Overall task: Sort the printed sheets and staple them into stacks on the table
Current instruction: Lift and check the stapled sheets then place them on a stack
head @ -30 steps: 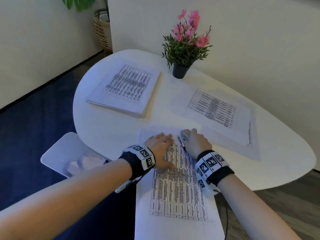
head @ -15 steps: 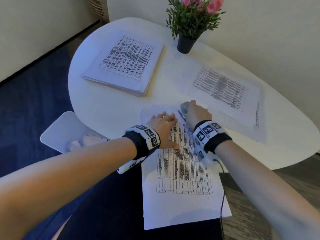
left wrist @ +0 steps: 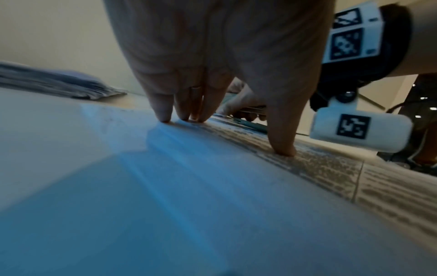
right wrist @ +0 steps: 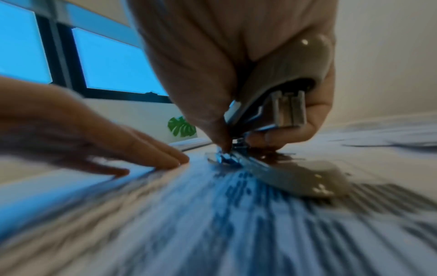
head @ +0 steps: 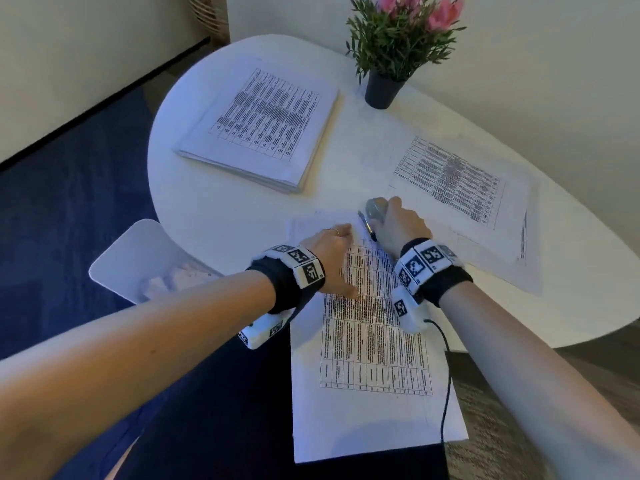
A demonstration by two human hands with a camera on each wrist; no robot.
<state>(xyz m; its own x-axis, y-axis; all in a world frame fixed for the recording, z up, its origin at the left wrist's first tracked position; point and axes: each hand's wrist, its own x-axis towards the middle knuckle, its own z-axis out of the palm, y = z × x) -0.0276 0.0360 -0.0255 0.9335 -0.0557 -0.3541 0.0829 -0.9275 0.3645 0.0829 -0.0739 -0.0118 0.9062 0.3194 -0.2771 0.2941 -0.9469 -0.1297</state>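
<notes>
Clearly thin, floppy sheets mid-frame (prob. slide-prone): left hand flat, pinning them; right hand clutches stapler at top corner.

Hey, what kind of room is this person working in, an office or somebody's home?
Probably a home or small office corner, though that is hard to settle. A white rounded table carries stacks of printed sheets and a potted flowering plant; a woven basket stands by the wall.

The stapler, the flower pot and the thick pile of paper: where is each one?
stapler (right wrist: 283, 74): right wrist view, its top arm.
flower pot (head: 382, 93): head view, its dark side.
thick pile of paper (head: 266, 123): head view, its top sheet.
</notes>
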